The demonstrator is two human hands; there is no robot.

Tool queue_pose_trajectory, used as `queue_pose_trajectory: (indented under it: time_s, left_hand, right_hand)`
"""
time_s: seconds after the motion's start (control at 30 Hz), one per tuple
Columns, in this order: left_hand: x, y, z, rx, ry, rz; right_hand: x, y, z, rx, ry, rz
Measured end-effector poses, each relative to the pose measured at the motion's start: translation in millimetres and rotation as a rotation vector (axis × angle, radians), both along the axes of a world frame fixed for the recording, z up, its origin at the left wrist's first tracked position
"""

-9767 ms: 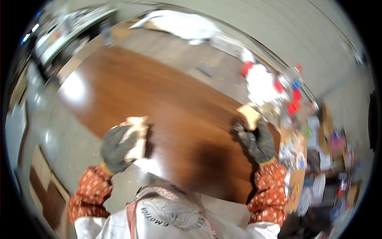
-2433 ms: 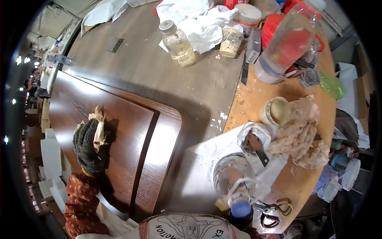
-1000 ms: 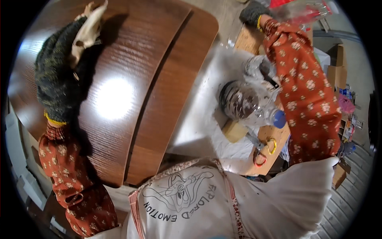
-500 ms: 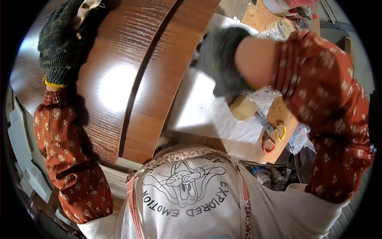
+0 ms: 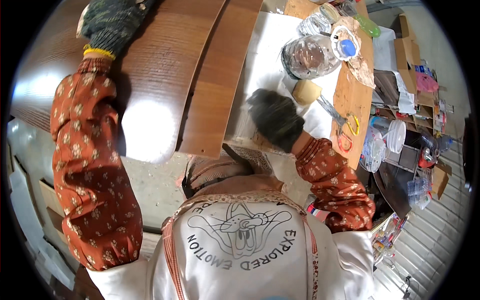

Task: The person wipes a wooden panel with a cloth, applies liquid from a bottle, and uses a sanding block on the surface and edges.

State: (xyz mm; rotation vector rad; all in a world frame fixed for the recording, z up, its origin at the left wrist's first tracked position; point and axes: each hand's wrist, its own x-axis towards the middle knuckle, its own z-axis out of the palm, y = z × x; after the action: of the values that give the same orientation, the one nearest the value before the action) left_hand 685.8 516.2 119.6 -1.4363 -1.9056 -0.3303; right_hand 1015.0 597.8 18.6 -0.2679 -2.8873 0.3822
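1. My left hand, in a dark grey-green knitted glove with a yellow cuff, reaches far forward over a glossy dark-brown wood-grain panel. The fingers run out of view at the top edge, so I cannot tell how far they are spread.
2. A pale, cream-coloured scrap shows at that glove's outer side. I can't be sure whether it is gripped or merely pressed beneath.
3. The panel lies before me, on top of a second brown wood-grain board. It is set back from the right edge, leaving a strip exposed; I take the lower board to be its support.
4. My right hand, in a matching dark glove, hangs near the front edge of a spread white sheet. Motion blurs its fingers, so I can't read their opening or any hold.
5. The sheet covers part of an orange-tan wooden bench, probably to keep it clean.
6. On the sheet, a yellow sponge block sits just beside a large clear plastic bottle with a blue cap.
7. Metal scissors with one yellow and one red handle point their blades toward the sponge; the handles face the bench's edge, presumably for easy reach.
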Motion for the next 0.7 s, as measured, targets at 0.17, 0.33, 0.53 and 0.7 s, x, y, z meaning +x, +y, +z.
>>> queue_pose_trajectory:
  time_s: [0.17,0.33,0.53,0.7]
  left_hand:
    - [9,10,2,-0.023,0.03,-0.017]
    - [-33,20,-43,-0.127,-0.041,-0.037]
    - [-1,-12,-40,-0.188,-0.097,-0.129]
    - [-11,1,-41,-0.195,-0.082,-0.145]
  right_hand:
    - [30,21,-37,-0.449,0.198,-0.521]
    - [44,16,-20,-0.022,0.151,-0.599]
    - [55,16,-50,0.054,0.2,-0.663]
    - [28,24,-40,-0.714,0.502,-1.109]
